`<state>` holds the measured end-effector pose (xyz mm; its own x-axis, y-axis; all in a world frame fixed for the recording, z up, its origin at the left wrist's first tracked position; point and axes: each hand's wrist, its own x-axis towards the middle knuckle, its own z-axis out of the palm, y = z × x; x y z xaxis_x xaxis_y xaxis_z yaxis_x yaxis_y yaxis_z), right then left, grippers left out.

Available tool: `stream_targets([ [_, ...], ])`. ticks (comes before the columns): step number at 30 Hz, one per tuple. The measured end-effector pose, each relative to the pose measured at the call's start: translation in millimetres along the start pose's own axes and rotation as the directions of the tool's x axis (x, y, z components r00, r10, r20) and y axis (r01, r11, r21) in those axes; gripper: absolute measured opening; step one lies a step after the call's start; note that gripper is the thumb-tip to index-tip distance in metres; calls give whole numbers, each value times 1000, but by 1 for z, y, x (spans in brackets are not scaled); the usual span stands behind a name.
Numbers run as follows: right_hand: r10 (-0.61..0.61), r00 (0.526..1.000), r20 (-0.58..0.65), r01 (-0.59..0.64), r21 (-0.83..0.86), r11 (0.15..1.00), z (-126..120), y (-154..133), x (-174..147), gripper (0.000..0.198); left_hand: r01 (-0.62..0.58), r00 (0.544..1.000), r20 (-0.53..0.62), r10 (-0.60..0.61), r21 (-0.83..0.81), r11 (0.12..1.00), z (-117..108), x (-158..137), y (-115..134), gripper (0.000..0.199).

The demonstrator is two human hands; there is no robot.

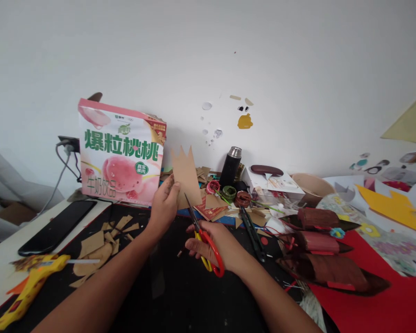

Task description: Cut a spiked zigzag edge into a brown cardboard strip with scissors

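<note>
My left hand (164, 203) grips a piece of brown cardboard (186, 178) by its left edge and holds it upright. The cardboard's top edge is cut into jagged points. In my right hand (217, 243) is a pair of scissors (208, 247) with one red and one yellow handle loop. Their dark blades point up and left, and the tip is at the cardboard's lower edge; whether they touch I cannot tell. Cardboard scraps (99, 243) lie on the black mat (180, 296) left of my forearm. A dark utility knife (252, 235) lies to the right of the scissors.
A pink drink carton (121, 152) stands behind my left hand. On the left are a yellow glue gun (31, 286) and a black phone (57, 226). A black thermos (230, 166) and open paint jars (229, 194) stand at the back. Brown boat models (336, 273) sit right on red paper (395, 296).
</note>
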<state>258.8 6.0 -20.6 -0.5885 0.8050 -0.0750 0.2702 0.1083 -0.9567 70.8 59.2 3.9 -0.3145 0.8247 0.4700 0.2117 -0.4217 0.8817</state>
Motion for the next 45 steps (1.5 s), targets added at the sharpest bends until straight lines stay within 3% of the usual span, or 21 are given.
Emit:
stream_targets([
  [9,-19,1000,-1,18,-43,999,-3,-3,-2,64,21,1000,9,-21,-34,999,-2,1,-4,48],
  [17,26,999,-43,-23,76,997,7,1,3,62,-5,1000,3,5,42,999,0,-1,-4,48],
  [36,54,996,-68,-59,-76,995,7,-7,-1,52,-27,998,51,24,72,997,4,-6,1,51],
  [45,56,991,-120,-82,-222,972,6,-7,0,48,32,998,49,-35,56,998,6,-7,-1,51],
])
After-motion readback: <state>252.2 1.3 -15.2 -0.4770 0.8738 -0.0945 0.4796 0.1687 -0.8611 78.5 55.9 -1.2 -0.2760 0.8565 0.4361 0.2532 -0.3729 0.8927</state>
